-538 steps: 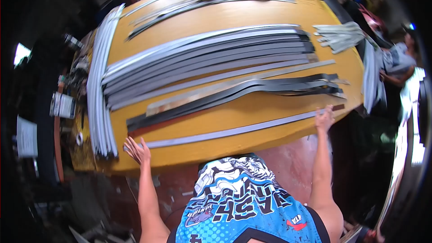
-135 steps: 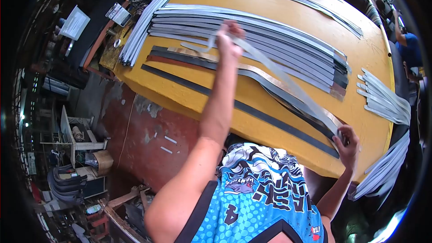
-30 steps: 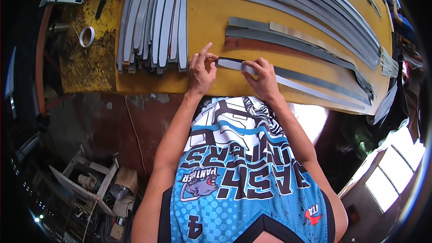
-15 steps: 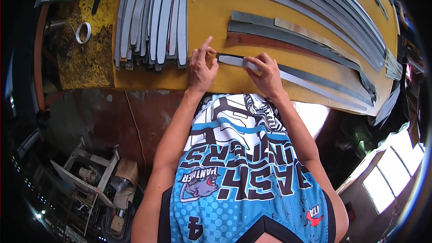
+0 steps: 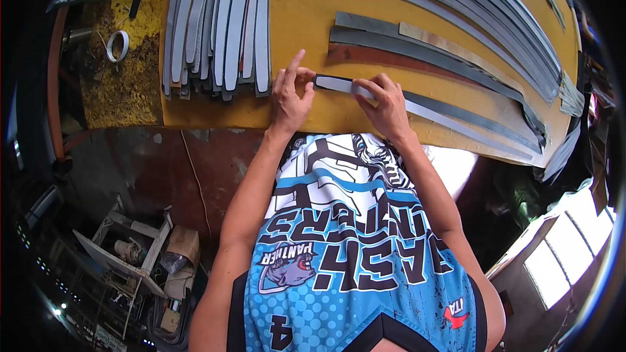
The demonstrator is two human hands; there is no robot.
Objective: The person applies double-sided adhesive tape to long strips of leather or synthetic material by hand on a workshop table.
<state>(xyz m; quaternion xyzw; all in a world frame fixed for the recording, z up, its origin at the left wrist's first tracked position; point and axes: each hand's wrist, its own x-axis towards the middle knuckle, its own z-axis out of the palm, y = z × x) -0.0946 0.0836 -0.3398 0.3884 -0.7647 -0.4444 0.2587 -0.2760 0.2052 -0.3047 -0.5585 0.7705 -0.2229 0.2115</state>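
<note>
A long light grey strip (image 5: 334,84) lies on a dark strip (image 5: 450,112) along the table's near edge. Dark material frames the light strip's rounded left end. My right hand (image 5: 385,104) is closed over the light strip a short way from that end, thumb and fingers pinching it. At the left end is my left hand (image 5: 291,101), its index finger stretched up and its thumb apart from the other fingers. One of its fingertips comes right to the tip of the dark strip.
Stacked grey strips (image 5: 228,32) hang toward me at left; more long grey strips (image 5: 450,13) curve across the back. Dark grey and brown strips (image 5: 391,58) lie beyond my hands. A tape roll (image 5: 118,46) sits on the worn yellow surface at left. Below stands a wooden frame (image 5: 124,241).
The dark material at the left end now shows as a rounded edge around the light strip's tip. Both hands stay almost in place.
</note>
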